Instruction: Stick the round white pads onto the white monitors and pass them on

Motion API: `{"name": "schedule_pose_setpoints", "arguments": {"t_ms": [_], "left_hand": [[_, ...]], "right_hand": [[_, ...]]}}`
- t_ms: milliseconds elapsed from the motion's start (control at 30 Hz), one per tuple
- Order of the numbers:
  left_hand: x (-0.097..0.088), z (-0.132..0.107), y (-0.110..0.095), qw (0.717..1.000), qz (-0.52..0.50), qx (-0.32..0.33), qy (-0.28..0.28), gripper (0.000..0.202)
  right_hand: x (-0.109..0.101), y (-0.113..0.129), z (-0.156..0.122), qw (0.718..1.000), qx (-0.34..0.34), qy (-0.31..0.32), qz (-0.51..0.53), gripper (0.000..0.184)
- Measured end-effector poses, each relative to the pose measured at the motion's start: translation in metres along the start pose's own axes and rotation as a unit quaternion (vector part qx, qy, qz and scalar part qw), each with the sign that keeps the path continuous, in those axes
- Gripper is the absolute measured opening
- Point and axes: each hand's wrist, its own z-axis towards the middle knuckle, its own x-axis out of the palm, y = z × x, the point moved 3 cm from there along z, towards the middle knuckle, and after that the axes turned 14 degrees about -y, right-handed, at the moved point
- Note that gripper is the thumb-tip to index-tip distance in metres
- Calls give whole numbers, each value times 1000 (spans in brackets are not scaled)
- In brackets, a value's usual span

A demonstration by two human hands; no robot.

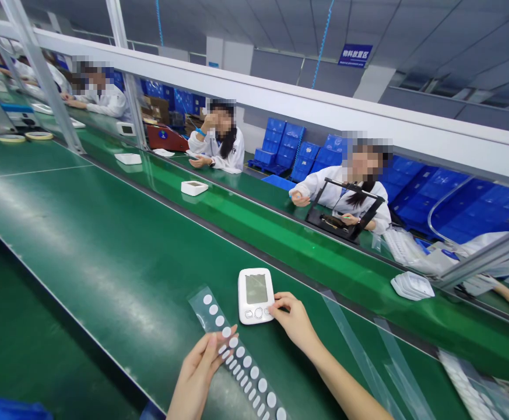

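A clear strip [241,364] with rows of white round and oval stickers is pinched between the thumb and fingers of my left hand [199,364]. Its far end lies toward the upper left, and its near end runs out of the bottom of the view. Just beyond the strip, a white blood pressure monitor [256,291] lies face up on the green table, showing a grey screen and a row of buttons. My right hand [295,321] has its fingers closed at the monitor's lower right corner, by the right button. Its fingertips partly cover that corner.
Past the green table [105,245], a conveyor belt [237,216] carries a white housing [194,187] and a stack of white parts [411,286]. Clear plastic strips [368,350] lie to my right. Co-workers in white coats sit across the belt, one behind a black frame [346,210].
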Motion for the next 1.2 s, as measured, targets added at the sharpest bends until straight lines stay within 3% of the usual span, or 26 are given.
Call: {"name": "schedule_pose_setpoints", "arguments": {"t_ms": [667,933,1200], "left_hand": [[-1,1,0,1000,-3,-12,-4,47],[-2,2,2,1000,-1,-3,7,47],[-2,2,2,1000,12,-3,5,49]], "right_hand": [[6,2,-9,999,-13,18,38,27],[2,-1,1,999,-13,25,42,32],[-7,11,1,995,-43,92,2,15]]}}
